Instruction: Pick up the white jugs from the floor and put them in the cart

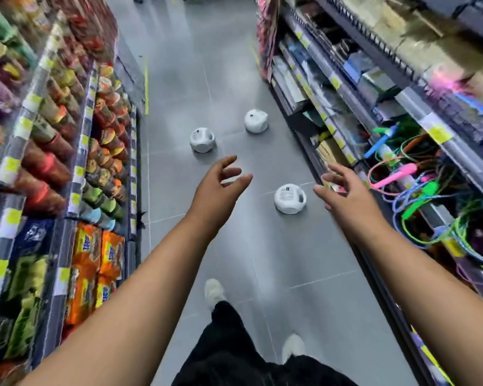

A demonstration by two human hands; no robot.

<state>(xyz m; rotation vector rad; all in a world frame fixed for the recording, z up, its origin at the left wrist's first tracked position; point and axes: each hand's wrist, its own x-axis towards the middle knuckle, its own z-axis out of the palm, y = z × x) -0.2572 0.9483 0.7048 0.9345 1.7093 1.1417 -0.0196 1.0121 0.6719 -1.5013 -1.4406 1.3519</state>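
Three white jugs stand apart on the grey floor of a shop aisle. The nearest jug [290, 198] sits between my two outstretched hands. A second jug [202, 139] stands farther off to the left, and a third jug [256, 121] is farthest, to the right. My left hand [218, 188] reaches forward with fingers apart and holds nothing, left of the nearest jug. On that jug's right side my right hand [342, 190] is open and empty too. No cart is in view.
Shelves of cup noodles and snack packs [95, 260] line the left side. Shelves with boxes and coloured skipping ropes [418, 190] line the right. My legs in dark trousers and white shoes [215, 292] stand on the tiled floor [304, 274].
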